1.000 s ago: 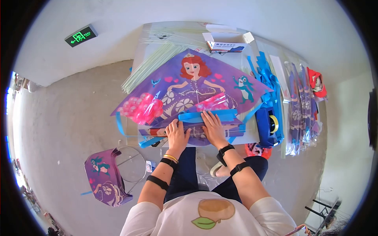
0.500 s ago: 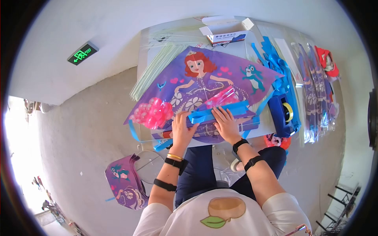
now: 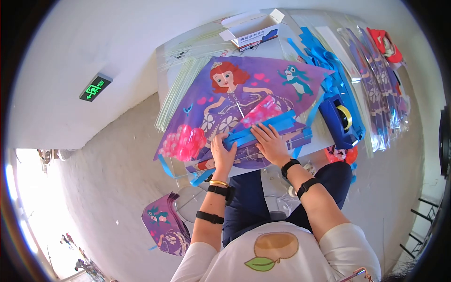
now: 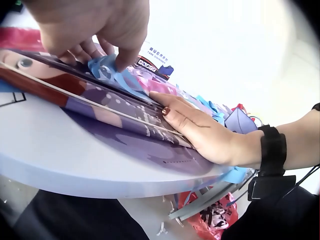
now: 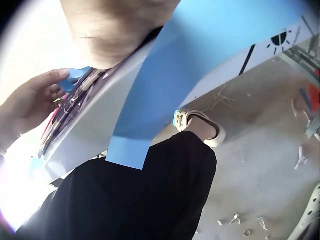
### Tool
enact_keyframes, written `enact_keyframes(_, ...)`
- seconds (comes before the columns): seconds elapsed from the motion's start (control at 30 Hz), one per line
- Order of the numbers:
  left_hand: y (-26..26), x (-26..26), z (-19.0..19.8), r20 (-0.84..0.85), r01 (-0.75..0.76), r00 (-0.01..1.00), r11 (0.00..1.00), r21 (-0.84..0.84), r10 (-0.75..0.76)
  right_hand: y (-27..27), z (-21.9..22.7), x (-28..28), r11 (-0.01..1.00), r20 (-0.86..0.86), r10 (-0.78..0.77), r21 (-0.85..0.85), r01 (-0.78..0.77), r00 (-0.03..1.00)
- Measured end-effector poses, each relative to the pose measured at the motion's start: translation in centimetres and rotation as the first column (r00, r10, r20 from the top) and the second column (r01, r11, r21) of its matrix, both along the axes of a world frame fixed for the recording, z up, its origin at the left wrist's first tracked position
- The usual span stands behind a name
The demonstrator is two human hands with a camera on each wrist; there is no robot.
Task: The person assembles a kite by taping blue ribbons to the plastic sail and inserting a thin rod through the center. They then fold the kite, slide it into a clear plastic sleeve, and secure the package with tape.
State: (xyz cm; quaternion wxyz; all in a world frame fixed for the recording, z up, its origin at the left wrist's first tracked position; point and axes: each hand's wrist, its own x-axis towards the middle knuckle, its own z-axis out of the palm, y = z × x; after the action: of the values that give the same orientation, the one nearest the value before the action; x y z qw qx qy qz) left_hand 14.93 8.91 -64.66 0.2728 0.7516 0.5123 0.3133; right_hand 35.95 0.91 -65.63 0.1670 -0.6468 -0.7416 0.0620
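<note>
A purple kite [image 3: 277,75] printed with a red-haired princess lies on the table, its near part rolled up. Along the roll runs a flat blue ribbon [image 3: 282,123]. My left hand [image 3: 222,152] is at the ribbon's left end; in the left wrist view its thumb and curled fingers [image 4: 80,52] close around the ribbon's loop [image 4: 105,67]. My right hand [image 3: 271,144] rests flat over the roll, its straight fingers across the ribbon. A thin pale rod [image 4: 95,102] runs along the roll's near side. In the right wrist view a loose blue strip [image 5: 145,115] hangs past the table edge.
Pale thin sticks [image 3: 181,94] lie to the left, an opened box [image 3: 256,37] at the back. A blue tape dispenser [image 3: 336,122], blue ribbons [image 3: 324,56] and bagged kites [image 3: 376,84] are on the right. More kites [image 3: 164,223] hang below the table's left side.
The head view has turned, shifting the scene. The ribbon lies flatter along the roll, and the left hand has closed in on its left end. The right hand still rests on the roll.
</note>
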Motion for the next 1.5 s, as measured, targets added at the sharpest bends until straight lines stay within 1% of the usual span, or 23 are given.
enact_keyframes(0.1,0.1,-0.1,-0.4,-0.034,-0.015,0.999,1.000,-0.017,0.015,0.0,0.3,0.0,0.999,-0.013,-0.003,-0.032,0.003,1.000)
enact_keyframes(0.2,0.1,-0.1,-0.6,-0.018,-0.033,0.999,0.999,-0.032,0.033,-0.1,0.4,0.0,0.999,-0.021,-0.003,-0.046,0.002,1.000)
enact_keyframes(0.27,0.1,0.0,-0.6,-0.027,-0.056,0.998,0.998,0.011,0.056,-0.1,0.4,0.1,0.999,-0.005,0.003,-0.037,-0.004,1.000)
enact_keyframes(0.4,0.0,-0.2,0.3,-0.077,-0.041,0.996,0.999,0.027,0.043,-0.2,0.3,0.2,1.000,-0.016,0.002,-0.019,-0.003,1.000)
enact_keyframes(0.47,0.1,-0.3,0.7,-0.152,0.027,0.988,0.986,0.165,-0.002,-0.3,0.4,0.2,1.000,-0.033,0.006,-0.013,-0.006,0.999)
enact_keyframes(0.5,0.0,-0.5,1.0,-0.154,0.031,0.988,0.986,0.166,-0.005,-0.3,0.4,0.2,1.000,-0.035,0.003,-0.012,-0.003,0.999)
enact_keyframes(0.57,0.0,-0.8,1.8,-0.275,0.136,0.959,0.964,0.228,-0.071,-0.3,0.4,0.2,1.000,-0.054,0.002,0.002,-0.001,0.999)
enact_keyframes(0.6,0.1,-1.0,2.0,-0.276,0.140,0.958,0.964,0.228,-0.074,-0.3,0.4,0.2,1.000,-0.056,-0.002,0.002,0.002,0.998)
enact_keyframes(0.67,0.4,-1.7,2.0,-0.359,0.281,0.917,0.922,0.266,-0.176,-0.4,0.5,0.2,1.000,-0.064,0.002,0.011,-0.001,0.998)
enact_keyframes(0.7,0.5,-2.0,2.0,-0.360,0.284,0.916,0.921,0.267,-0.178,-0.4,0.5,0.2,1.000,-0.066,0.000,0.011,0.001,0.998)
enact_keyframes(0.77,0.9,-2.5,1.8,-0.366,0.392,0.889,0.871,0.296,-0.275,-0.4,0.4,0.2,1.000,-0.060,0.002,0.018,-0.001,0.998)
enact_keyframes(0.8,1.1,-2.9,1.7,-0.368,0.393,0.888,0.871,0.295,-0.276,-0.4,0.3,0.2,1.000,-0.062,0.001,0.018,0.000,0.998)
enact_keyframes(0.87,1.4,-3.4,1.9,-0.405,0.494,0.840,0.817,0.295,-0.361,-0.4,0.2,0.2,1.000,-0.050,-0.004,0.025,0.005,0.999)
enact_keyframes(0.9,1.5,-3.6,1.9,-0.406,0.495,0.839,0.817,0.295,-0.362,-0.4,0.2,0.2,1.000,-0.051,-0.005,0.024,0.006,0.999)
enact_keyframes(0.97,1.7,-4.1,1.9,-0.442,0.563,0.794,0.779,0.277,-0.417,-0.4,0.1,0.2,0.999,-0.062,-0.006,0.036,0.008,0.998)
enact_keyframes(1.0,1.8,-4.3,1.8,-0.442,0.564,0.794,0.779,0.276,-0.418,-0.4,0.1,0.2,0.999,-0.063,-0.006,0.036,0.009,0.998)
enact_keyframes(1.07,1.9,-4.6,1.8,-0.516,0.615,0.740,0.745,0.259,-0.431,-0.4,0.2,0.2,0.999,-0.066,-0.005,0.039,0.007,0.998)
enact_keyframes(1.1,1.9,-4.8,1.8,-0.516,0.615,0.740,0.745,0.259,-0.431,-0.4,0.2,0.2,0.999,-0.066,-0.004,0.040,0.007,0.998)
enact_keyframes(1.17,2.0,-5.0,1.9,-0.598,0.658,0.668,0.727,0.198,-0.442,-0.4,0.2,0.2,0.999,-0.051,-0.004,0.043,0.006,0.999)
enact_keyframes(1.27,1.9,-5.2,2.1,-0.628,0.656,0.646,0.736,0.168,-0.433,-0.4,0.3,0.2,0.999,-0.035,0.006,0.049,-0.005,0.999)
enact_keyframes(1.5,1.0,-5.6,2.1,-0.676,0.634,0.640,0.748,0.196,-0.365,-0.4,0.8,0.2,1.000,-0.035,0.005,0.027,-0.004,0.999)
